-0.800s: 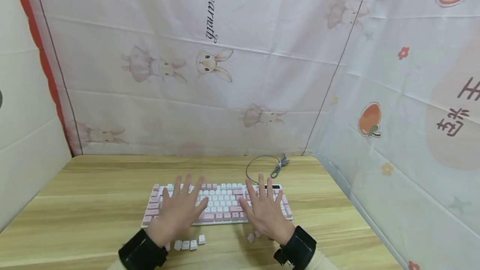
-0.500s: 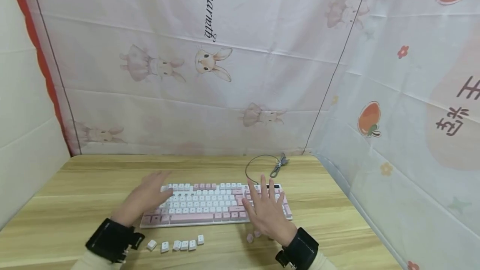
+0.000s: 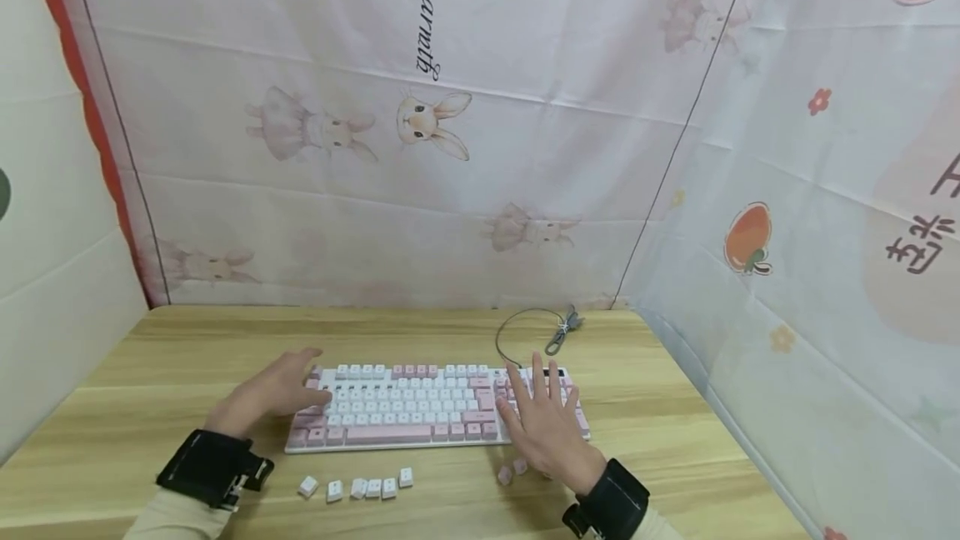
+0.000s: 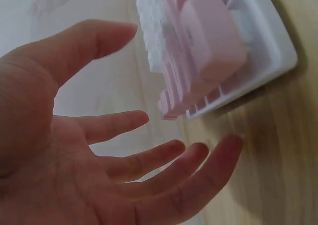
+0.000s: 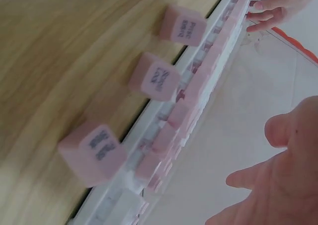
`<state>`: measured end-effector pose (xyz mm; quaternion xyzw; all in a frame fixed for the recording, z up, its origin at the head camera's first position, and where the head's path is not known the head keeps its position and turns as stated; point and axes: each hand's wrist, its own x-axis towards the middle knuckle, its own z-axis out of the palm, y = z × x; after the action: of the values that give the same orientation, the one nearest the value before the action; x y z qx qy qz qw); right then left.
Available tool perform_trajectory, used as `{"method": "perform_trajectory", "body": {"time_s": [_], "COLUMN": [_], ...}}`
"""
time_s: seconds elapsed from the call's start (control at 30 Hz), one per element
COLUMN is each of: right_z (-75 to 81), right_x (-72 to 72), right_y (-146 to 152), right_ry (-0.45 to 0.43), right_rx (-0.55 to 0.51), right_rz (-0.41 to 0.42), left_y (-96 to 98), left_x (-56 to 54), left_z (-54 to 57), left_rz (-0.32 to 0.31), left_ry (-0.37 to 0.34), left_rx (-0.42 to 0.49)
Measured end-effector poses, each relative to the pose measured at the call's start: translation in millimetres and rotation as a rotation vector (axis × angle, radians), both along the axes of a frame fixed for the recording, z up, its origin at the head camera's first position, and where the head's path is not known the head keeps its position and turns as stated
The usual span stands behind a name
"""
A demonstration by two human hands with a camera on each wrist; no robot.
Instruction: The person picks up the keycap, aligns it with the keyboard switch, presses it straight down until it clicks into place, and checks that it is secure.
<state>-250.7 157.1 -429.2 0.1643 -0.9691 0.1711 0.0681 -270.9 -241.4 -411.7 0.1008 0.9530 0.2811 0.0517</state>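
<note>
A pink-and-white keyboard [image 3: 390, 433] lies on the wooden table. Beside its left end is my left hand [image 3: 262, 394], thumb over the left keys; the left wrist view has its fingers [image 4: 174, 195] spread and loosely bent around air, with pink keys [image 4: 213, 34] close by. Over the right end is my right hand [image 3: 551, 432], fingers spread; whether it touches the keys is unclear. Several loose white keycaps [image 3: 334, 491] lie in front of the keyboard. Loose pink keycaps [image 5: 155, 78] lie near my right wrist, partly hidden in the head view.
A grey cable [image 3: 517, 315], bundled near its plug [image 3: 567, 325], runs behind the keyboard. Printed cloth [image 3: 360, 215] hangs along the table's back edge, and another printed sheet [image 3: 810, 273] stands at the right. Wooden tabletop [image 3: 150, 440] extends on the left.
My left hand has moved left off the keyboard's middle-left keys to its left end, uncovering keys and loose white keycaps. My right hand stays over the right end.
</note>
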Motion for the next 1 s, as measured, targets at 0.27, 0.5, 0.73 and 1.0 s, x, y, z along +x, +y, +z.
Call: {"method": "perform_trajectory", "body": {"time_s": [0.27,0.5,0.73,1.0], "right_z": [-5.4,-4.6,0.1,4.5], "right_x": [0.5,-0.7,1.1,3.2], "right_y": [5,7,7,10], "right_ry": [-0.01,-0.002,-0.033,-0.061], "right_rx": [0.001,0.009,0.017,0.041], "right_rz": [0.001,0.011,0.021,0.09], "left_y": [-5.9,-4.7,-1.8,-2.5], "left_x": [2.2,-3.5,-4.2,-6.7], "left_z": [-3.6,-6.3,-5.9,-5.2], "left_rz": [0.001,0.023,0.056,0.048], "left_ry": [-0.11,-0.154,-0.179,-0.205], "left_rx": [-0.01,0.018,0.028,0.058]}}
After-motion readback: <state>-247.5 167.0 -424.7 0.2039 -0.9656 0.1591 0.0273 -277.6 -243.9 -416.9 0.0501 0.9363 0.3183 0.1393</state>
